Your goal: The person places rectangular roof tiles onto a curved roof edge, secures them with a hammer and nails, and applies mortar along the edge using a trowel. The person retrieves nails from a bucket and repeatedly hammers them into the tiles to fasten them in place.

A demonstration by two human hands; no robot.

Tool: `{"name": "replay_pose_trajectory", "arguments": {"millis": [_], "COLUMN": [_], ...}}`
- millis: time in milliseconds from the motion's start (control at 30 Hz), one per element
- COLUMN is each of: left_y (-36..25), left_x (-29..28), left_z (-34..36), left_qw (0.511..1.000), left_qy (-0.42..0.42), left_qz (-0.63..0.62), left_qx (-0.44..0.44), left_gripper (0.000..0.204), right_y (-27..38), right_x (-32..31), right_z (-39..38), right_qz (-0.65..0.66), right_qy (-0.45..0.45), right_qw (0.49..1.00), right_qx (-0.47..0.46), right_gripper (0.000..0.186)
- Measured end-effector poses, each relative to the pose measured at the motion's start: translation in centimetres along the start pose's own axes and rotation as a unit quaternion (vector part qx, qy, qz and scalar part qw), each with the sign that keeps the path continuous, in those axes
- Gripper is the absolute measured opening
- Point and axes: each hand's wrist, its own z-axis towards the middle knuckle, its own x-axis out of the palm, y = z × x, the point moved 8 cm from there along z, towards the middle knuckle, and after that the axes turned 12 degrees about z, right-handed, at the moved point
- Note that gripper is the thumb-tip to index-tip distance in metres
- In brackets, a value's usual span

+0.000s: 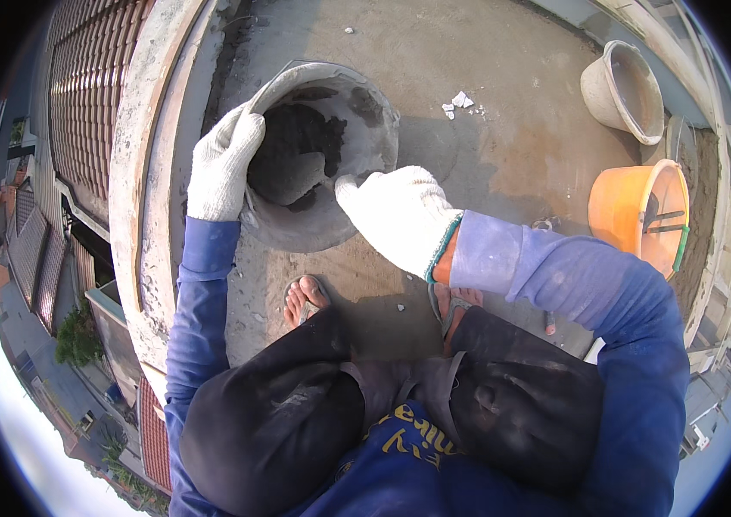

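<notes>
A grey, mortar-smeared bucket [374, 112] stands tilted in front of me, with dark wet mortar [283, 138] inside. My left hand [226, 164], in a white knitted glove, is closed on the bucket's left rim. In a matching glove, my right hand [400, 215] is closed at the bucket's near right side, gripping a trowel whose handle is hidden by the fingers. The trowel's blade [295, 177], coated in grey mortar, reaches into the bucket and rests against the mortar.
A rough concrete parapet [154, 146] runs along my left, with tiled roofs [94, 77] far below it. At right stand a pale bucket [615, 95] and an orange bucket [619, 207] holding tools. White chips [462, 100] lie on the concrete floor [486, 52].
</notes>
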Motion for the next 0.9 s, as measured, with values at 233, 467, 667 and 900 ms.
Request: {"name": "replay_pose_trajectory", "arguments": {"millis": [233,467,667,900], "left_y": [-0.1,0.6,-0.2,-2.1], "left_x": [0.6,0.4,1.3,2.0], "left_z": [1.0,1.0,0.9,2.1], "left_qw": [0.998,0.997,0.999,0.997], "left_qy": [0.038,0.035,0.051,0.071], "left_qz": [-0.059,-0.067,0.001,0.009], "left_qx": [0.006,0.003,0.011,0.032], "left_gripper": [0.042,0.043,0.044,0.046], "right_y": [-4.7,-4.6,-2.4,3.3], "right_x": [-1.3,-4.0,2.0,-3.1], "right_z": [2.5,0.6,-1.7,1.2], "right_qz": [-0.021,0.09,0.008,-0.082], "right_qy": [0.041,-0.006,0.054,-0.096], "right_qw": [0.999,0.994,0.989,0.991], "right_qx": [0.019,0.054,0.135,-0.041], "right_gripper": [0.043,0.044,0.026,0.031]}}
